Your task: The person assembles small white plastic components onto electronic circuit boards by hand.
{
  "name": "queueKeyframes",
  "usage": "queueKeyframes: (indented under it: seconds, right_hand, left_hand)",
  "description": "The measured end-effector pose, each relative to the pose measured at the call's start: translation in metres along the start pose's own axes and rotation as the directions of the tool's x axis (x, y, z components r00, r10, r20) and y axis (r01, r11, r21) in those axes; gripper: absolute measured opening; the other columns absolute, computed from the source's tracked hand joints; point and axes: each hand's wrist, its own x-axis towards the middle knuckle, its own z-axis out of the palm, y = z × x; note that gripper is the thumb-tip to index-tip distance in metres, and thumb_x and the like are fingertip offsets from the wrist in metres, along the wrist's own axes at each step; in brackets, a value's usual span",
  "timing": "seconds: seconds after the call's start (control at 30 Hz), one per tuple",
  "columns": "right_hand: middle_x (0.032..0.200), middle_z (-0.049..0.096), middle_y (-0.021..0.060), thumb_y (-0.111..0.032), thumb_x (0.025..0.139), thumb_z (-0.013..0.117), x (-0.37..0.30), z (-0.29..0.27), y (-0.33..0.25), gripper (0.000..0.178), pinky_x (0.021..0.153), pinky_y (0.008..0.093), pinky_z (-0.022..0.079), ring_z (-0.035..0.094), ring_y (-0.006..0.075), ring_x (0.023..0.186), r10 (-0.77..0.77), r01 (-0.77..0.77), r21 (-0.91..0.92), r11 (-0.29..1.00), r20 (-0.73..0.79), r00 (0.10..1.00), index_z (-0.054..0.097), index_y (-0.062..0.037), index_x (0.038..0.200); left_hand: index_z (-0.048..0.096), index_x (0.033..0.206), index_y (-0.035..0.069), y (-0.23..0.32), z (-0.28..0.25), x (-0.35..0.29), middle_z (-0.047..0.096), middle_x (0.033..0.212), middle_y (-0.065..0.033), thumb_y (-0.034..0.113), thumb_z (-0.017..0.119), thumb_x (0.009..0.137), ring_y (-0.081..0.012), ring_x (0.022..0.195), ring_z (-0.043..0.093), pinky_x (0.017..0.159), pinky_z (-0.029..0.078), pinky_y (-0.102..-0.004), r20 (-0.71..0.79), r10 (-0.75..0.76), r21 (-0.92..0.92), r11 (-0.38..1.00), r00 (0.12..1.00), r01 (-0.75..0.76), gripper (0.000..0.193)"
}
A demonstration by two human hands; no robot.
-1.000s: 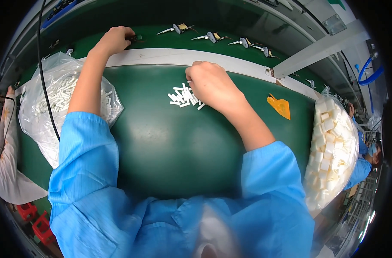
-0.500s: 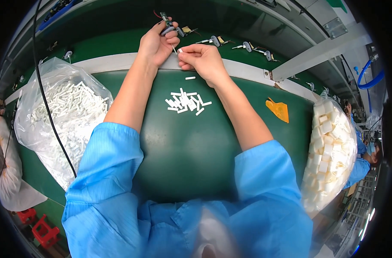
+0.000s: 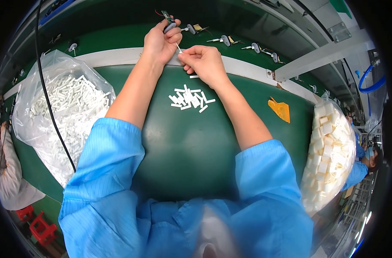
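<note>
At the far edge of the work surface, my left hand (image 3: 159, 46) is closed round a small circuit-board assembly (image 3: 169, 27) with a grey oval part and a red wire. A thin pale lead (image 3: 178, 47) hangs from it toward my right hand (image 3: 206, 62). My right thumb and fingers are pinched at the lead's lower end on a small white tube, mostly hidden by the fingertips. Below the hands lies a loose pile of short white tubes (image 3: 190, 98). One single white tube (image 3: 193, 76) lies apart, just under my right fingers.
A clear bag of white tubes (image 3: 71, 99) stands left, with a black cable (image 3: 49, 103) crossing it. An orange scrap (image 3: 280, 109) and a bag of cream foam blocks (image 3: 327, 150) are at right. Similar assemblies (image 3: 225, 41) lie beyond the white rail (image 3: 114, 59). Co-workers sit on both sides.
My right fingertips have closed up to the lead's end, and the white tube they showed earlier is now mostly covered. The assemblies beyond the rail have shifted right.
</note>
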Motion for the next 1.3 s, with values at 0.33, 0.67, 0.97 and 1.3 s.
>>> queueKeyframes:
  seconds: [0.33,0.67,0.97,1.3]
  right_hand:
    - [0.071,0.065,0.006,-0.011,0.084,0.066,0.006,0.003,0.005,0.016,0.054,0.0207,0.049,0.058,0.0085,0.057,-0.026,0.028,0.11,0.994,-0.022,0.999,0.066,0.0042,0.089]
    - [0.072,0.066,0.0067,-0.009,0.084,0.065,0.009,-0.002,0.011,0.014,0.056,0.0214,0.05,0.061,0.0096,0.06,-0.206,0.228,0.038,0.973,-0.304,0.93,0.067,0.0039,0.089]
    - [0.074,0.067,0.012,-0.013,0.078,0.067,0.01,-0.011,0.013,0.017,0.06,0.0304,0.051,0.064,0.0232,0.061,-0.612,0.442,-0.514,0.735,-0.223,0.759,0.068,0.0016,0.087]
    - [0.078,0.066,0.0175,-0.006,0.069,0.067,-0.026,-0.027,-0.039,0.01,0.073,0.0387,0.052,0.065,0.0329,0.078,-0.171,0.325,-0.692,0.645,0.283,0.944,0.07,-0.0019,0.079]
  left_hand:
    - [0.043,0.101,-0.002,0.0,-0.014,0.007,0.056,0.094,-0.0172,0.009,0.037,0.096,-0.0128,0.061,0.045,0.05,0.035,-0.0244,0.047,0.019,0.088,0.996,0.999,-0.023,0.013]
    - [0.049,0.103,0.001,-0.036,0.015,-0.013,0.067,0.095,-0.0134,0.018,0.048,0.093,-0.0176,0.088,0.06,0.078,0.049,-0.0301,0.003,0.306,0.76,0.618,0.952,-0.2,0.02]
    - [0.051,0.097,0.0,-0.044,0.023,-0.015,0.067,0.092,-0.0127,0.015,0.048,0.093,-0.0168,0.082,0.063,0.07,0.051,-0.0275,-0.029,0.325,0.717,0.665,0.945,-0.207,0.016]
    - [0.066,0.107,0.013,0.021,0.013,0.045,0.067,0.102,-0.0103,0.031,0.058,0.084,-0.0278,0.099,0.062,0.086,0.048,-0.0419,0.105,0.168,0.72,-0.693,0.98,0.042,0.03]
